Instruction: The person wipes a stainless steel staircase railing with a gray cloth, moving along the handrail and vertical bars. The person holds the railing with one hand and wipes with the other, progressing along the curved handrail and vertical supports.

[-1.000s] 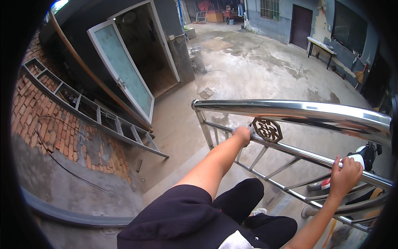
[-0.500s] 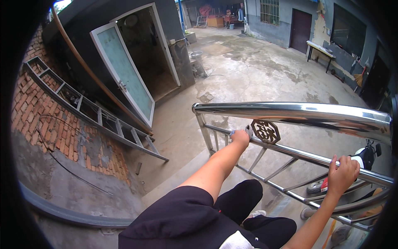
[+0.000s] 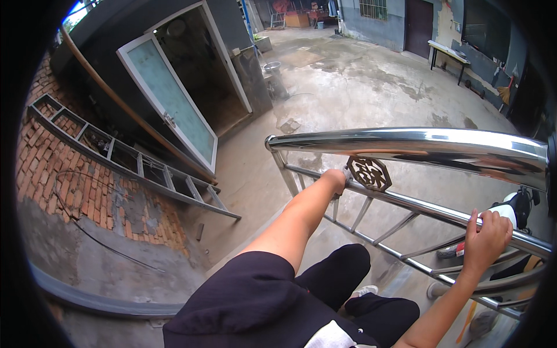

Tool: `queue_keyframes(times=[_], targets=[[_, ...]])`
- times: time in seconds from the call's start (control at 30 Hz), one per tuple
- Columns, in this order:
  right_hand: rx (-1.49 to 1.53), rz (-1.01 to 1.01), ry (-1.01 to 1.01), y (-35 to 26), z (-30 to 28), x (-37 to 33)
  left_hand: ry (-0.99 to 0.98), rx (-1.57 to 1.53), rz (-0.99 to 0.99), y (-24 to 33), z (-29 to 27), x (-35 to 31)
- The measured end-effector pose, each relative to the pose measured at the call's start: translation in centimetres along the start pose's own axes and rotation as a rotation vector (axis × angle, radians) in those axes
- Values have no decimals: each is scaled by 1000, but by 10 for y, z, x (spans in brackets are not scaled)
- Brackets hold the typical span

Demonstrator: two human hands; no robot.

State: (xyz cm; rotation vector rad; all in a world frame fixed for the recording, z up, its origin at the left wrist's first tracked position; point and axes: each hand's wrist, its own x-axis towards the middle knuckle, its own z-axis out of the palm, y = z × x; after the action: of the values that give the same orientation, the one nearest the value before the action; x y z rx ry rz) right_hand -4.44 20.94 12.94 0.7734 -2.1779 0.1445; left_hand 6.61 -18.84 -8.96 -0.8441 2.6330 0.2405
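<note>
A shiny stainless-steel railing crosses in front of me, with a thick top tube (image 3: 406, 139) and a thinner rail (image 3: 429, 213) below it. My left hand (image 3: 334, 181) is closed at the thinner rail, beside a dark octagonal ornament (image 3: 369, 174). A bit of greyish cloth (image 3: 347, 173) shows between this hand and the ornament; most of the fingers are hidden. Farther right, my right hand (image 3: 490, 235) grips the same thinner rail, its fingers curled over the top.
A metal ladder (image 3: 139, 165) leans along the brick wall (image 3: 69, 191) at the left, near an open frosted-glass door (image 3: 171, 104). Beyond the railing lies a concrete yard (image 3: 360, 87) with a bench (image 3: 449, 53). A scooter (image 3: 519, 209) stands behind the railing at right.
My left hand has turned at the rail beside the ornament, with its fingers now lower. The right hand keeps its grip. The whole view has shifted slightly.
</note>
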Motion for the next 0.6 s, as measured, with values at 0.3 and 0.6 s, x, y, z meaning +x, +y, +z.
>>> queue_keyframes(times=[0.3,0.6], targets=[[-19,3,-38,-2,-3,1,-173,-118,-24,-16,0,16],[-19,-44,-29,3,2,-2,-191,-23,-27,-28,-4,20]])
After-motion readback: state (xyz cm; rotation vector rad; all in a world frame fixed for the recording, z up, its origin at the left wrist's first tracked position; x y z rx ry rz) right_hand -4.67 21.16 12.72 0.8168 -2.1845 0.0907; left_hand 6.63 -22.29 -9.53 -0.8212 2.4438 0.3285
